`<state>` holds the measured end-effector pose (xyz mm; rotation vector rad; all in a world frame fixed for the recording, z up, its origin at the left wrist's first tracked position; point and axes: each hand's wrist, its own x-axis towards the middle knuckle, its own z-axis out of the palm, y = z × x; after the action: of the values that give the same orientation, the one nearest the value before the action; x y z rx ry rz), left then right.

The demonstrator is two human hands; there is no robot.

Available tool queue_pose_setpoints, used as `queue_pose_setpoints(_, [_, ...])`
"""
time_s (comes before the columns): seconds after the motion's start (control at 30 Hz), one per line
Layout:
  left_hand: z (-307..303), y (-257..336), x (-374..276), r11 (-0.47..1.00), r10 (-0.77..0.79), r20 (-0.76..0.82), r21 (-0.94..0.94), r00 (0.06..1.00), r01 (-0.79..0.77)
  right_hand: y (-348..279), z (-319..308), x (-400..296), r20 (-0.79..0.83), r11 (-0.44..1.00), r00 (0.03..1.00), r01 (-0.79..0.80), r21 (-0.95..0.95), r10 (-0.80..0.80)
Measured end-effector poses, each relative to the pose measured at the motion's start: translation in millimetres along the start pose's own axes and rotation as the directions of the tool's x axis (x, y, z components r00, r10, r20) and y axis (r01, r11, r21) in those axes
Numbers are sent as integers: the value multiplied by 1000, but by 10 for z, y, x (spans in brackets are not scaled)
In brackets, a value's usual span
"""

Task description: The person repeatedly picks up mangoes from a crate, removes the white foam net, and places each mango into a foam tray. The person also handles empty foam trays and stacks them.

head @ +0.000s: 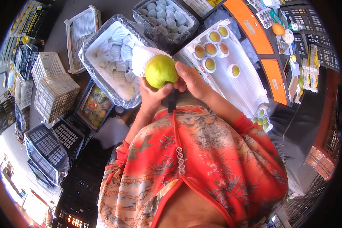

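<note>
A yellow-green fruit (161,71), pear-like with a dark hollow at its near end, is held up in front of my chest. My left hand (149,94) grips it from below, the thumb along its lower edge. On the other side my right hand (192,81) has its thumb and fingertips against the skin. A white foam net sleeve (141,58) lies behind the fruit, and I cannot tell whether it still covers the far end. Beneath is a plastic-lined crate (87,61) full of fruit in foam nets (121,52).
To the right, a foam-lined carton (245,85) holds several netted reddish-yellow fruits (211,49). Another lined crate of netted fruit (162,14) stands beyond. Stacked plastic crates (55,94) and a box of bagged fruit (95,104) are at left. Orange drawers (249,27) run along the right.
</note>
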<state>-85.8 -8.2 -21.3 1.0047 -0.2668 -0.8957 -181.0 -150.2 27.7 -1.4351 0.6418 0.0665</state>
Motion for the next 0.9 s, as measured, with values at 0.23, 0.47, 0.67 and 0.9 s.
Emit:
queue_pose_setpoints(0.23, [9, -387, -58, 890, -135, 291, -384, 947, 245, 517, -289, 100, 266, 681, 963, -219, 699, 38])
queue_pose_setpoints(0.47, [540, -450, 43, 774, -343, 291, -451, 893, 445, 506, -694, 23, 113, 365, 990, -74, 928, -88])
queue_pose_setpoints(0.67, [659, -907, 155, 784, -502, 213, -298, 838, 545, 417, -1065, -172, -385, 901, 820, 423, -93, -424])
queue_pose_setpoints(0.9, [1160, -1168, 213, 868, -374, -227, -426, 899, 254, 501, -1251, -425, 26, 342, 445, 723, -600, -895])
